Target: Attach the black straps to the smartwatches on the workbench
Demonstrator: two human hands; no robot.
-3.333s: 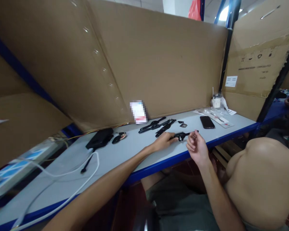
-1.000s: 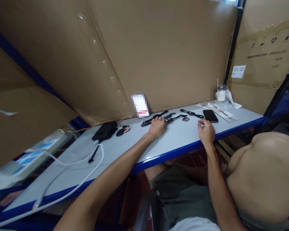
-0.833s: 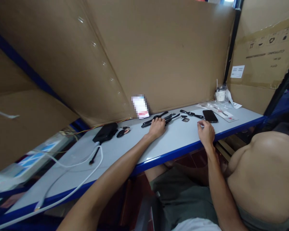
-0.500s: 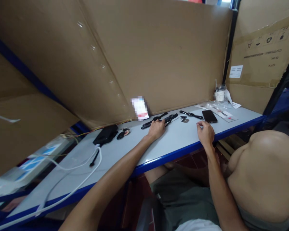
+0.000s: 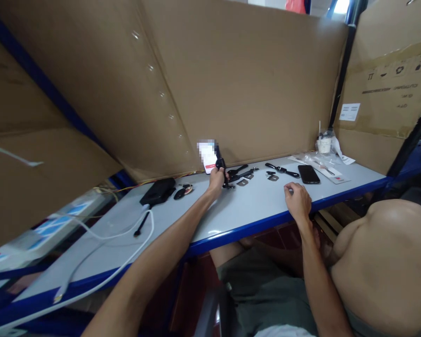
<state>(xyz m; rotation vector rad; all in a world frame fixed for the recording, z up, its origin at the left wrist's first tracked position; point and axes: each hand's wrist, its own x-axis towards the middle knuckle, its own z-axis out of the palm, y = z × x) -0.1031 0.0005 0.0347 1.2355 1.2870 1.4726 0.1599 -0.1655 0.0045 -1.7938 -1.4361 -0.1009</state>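
Observation:
My left hand [image 5: 216, 181] is closed round a black two-handled spokeshave [image 5: 220, 164], held upright above the table in front of a propped phone [image 5: 207, 157]. Part of the tool is hidden by my fingers. Just right of this hand lie more black tools [image 5: 239, 173] and a slotted metal blade [image 5: 243, 182]. At the table's front edge, my right hand [image 5: 299, 200] has its fingers curled together; a small dark spot shows at the fingertips, too small to name. Beyond it lie another black spokeshave [image 5: 282, 170] and a small metal plate [image 5: 272, 178].
A black phone [image 5: 308, 174] lies right of the tools, near plastic packaging [image 5: 315, 160] and a cup [image 5: 324, 142]. To the left are a black box-like device [image 5: 157, 191], a dark oval object [image 5: 179, 193] and a white cable [image 5: 150, 229]. Cardboard [image 5: 249, 93] walls the back.
My left hand has lifted a spokeshave off the table and turned it upright, moving left towards the propped phone. A metal blade now shows where the hand was. My right hand stays nearly in place.

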